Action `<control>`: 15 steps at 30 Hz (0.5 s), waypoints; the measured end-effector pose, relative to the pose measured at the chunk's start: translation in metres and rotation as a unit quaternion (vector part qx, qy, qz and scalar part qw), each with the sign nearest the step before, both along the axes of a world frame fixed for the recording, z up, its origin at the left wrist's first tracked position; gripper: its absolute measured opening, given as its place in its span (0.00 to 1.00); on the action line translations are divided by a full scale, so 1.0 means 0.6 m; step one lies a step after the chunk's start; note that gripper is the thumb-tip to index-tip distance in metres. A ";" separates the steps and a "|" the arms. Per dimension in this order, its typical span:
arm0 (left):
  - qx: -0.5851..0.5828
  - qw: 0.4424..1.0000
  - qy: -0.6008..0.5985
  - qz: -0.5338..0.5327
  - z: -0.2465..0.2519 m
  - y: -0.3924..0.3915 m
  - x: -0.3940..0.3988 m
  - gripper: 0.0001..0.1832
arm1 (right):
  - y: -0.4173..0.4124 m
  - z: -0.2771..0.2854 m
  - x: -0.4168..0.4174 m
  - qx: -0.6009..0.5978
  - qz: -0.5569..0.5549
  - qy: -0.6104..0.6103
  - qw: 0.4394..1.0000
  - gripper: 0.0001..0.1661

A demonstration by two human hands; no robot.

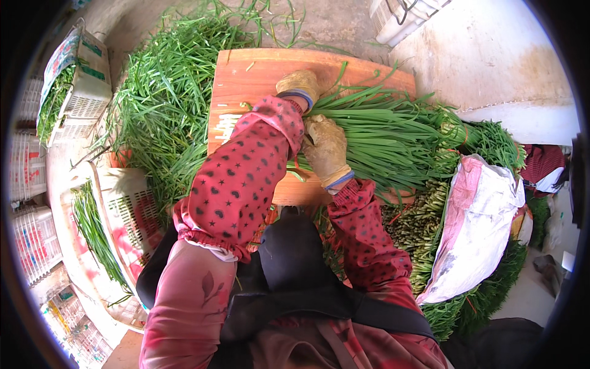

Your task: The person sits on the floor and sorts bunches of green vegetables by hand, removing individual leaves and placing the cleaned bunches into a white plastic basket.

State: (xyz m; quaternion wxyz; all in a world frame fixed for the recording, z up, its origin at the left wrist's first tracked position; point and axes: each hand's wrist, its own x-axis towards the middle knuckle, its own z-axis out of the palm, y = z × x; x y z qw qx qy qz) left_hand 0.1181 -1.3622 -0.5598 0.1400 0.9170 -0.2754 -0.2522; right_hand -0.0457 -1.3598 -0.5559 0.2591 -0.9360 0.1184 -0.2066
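A thick bunch of garlic chives [392, 133] lies across a wooden board [258, 69], its pale stem ends [226, 123] to the left and green leaves to the right. My left hand [298, 86], in a soiled yellowish glove, is curled at the far side of the bunch, its fingertips turned out of sight. My gloved right hand [326, 148] has its fingers bent over the near side of the bunch. A red tie [296, 161] shows just left of it, under the bunch. My left sleeve covers part of the stems. What either hand grips is hidden.
Loose green leaves [161, 92] are heaped left of the board. Plastic crates [87, 101] with greens stand farther left. Tied bunches [479, 138] and stacked stems [415, 226] lie on the right, partly under a woven sack [479, 230]. A person [544, 168] is partly visible at far right.
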 end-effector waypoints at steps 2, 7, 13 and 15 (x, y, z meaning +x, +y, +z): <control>-0.040 0.999 -0.009 -0.004 -0.013 -0.002 0.001 0.23 | 0.004 0.000 0.001 -0.009 0.005 -0.028 1.000 0.09; 0.019 0.991 -0.100 -0.090 -0.037 0.071 0.064 0.19 | 0.006 -0.005 0.006 0.094 0.034 -0.057 0.993 0.15; 0.010 0.987 -0.035 -0.157 0.008 0.162 0.067 0.16 | -0.003 0.000 0.001 0.094 0.043 -0.083 0.991 0.14; -0.107 0.987 0.017 -0.118 0.019 0.181 0.066 0.13 | -0.002 0.004 0.003 0.111 0.044 -0.061 0.991 0.14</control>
